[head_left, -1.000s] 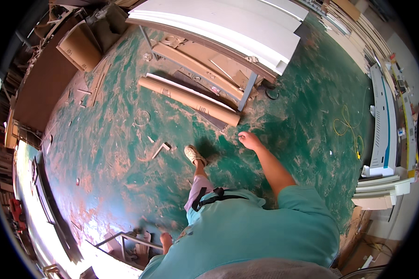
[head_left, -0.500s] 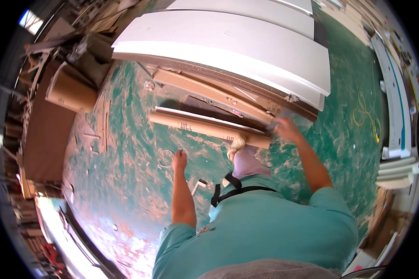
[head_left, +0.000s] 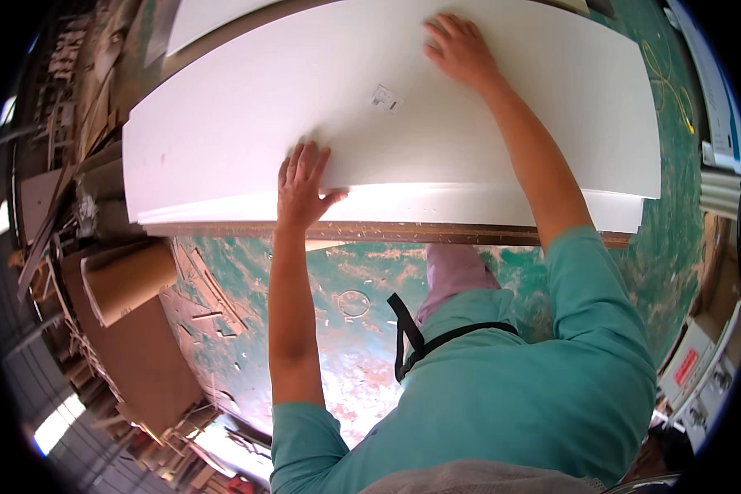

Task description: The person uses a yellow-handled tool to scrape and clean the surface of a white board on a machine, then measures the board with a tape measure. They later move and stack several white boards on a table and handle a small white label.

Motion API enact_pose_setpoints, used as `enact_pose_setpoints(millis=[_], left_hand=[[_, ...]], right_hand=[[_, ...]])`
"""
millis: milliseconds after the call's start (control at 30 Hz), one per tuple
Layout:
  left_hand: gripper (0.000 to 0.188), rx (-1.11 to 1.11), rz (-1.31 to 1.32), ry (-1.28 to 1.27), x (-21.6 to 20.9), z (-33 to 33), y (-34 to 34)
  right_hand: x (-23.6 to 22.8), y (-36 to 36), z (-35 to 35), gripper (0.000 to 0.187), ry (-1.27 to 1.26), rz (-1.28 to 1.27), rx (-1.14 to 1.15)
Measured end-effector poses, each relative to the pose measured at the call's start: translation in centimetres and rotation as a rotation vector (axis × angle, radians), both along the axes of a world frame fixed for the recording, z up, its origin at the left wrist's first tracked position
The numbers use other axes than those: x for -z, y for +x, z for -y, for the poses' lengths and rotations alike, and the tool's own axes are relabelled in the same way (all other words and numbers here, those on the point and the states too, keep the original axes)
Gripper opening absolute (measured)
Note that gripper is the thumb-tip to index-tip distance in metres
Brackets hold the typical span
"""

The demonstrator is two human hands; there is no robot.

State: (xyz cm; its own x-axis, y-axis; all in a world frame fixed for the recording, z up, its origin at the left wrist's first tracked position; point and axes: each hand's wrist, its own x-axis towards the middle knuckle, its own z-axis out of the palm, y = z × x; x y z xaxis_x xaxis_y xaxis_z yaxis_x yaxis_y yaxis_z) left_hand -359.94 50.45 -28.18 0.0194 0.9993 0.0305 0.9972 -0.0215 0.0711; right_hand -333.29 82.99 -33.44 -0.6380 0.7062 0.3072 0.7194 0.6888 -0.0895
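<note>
The left hand (head_left: 303, 191) is open, fingers extended and thumb out to the side, resting at the near edge of a white panel (head_left: 247, 132) and gripping nothing. The panel lies under both hands. Farther away and to its right, the right hand (head_left: 463, 51) is open too, fingers slightly spread on the panel's surface. A small printed label (head_left: 384, 100) sits between the hands; a brown board edge (head_left: 403, 234) runs just nearer than the left hand.

The white board (head_left: 222, 132) is cut off at its far edge. The label (head_left: 384, 100) on it is too tiny to read. The feet hide under it. Brown things (head_left: 67, 51) left of it look blurry.
</note>
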Motion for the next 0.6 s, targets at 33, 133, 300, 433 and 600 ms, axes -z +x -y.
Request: enact_pose_setpoints(millis=[33, 133, 300, 433, 600], left_hand=[[0.078, 0.088, -0.026, -0.006, 0.4, -1.5, -1.2], [0.085, 0.236, -0.112, 0.186, 3.8, -2.6, -3.5], [0.083, 0.207, -0.044, 0.23, 3.8, -3.2, -3.8], [0.082, 0.225, 0.014, 0.193, 3.6, -3.1, -4.3], [0.088, 0.227, 0.08, 0.177, 3.8, -2.3, -5.0]], right_hand=[[1.1, -2.7, -2.0, 0.046, 0.176, -0.16, -0.077], [-0.5, -11.5, -5.3, 0.046, -0.023, -0.17, -0.076], [-1.2, -20.1, -9.2, 0.04, -0.255, -0.107, -0.011], [-0.8, -20.5, -8.8, 0.041, -0.199, -0.141, 0.023], [-1.6, -23.3, -8.0, 0.043, -0.296, -0.095, 0.07]])
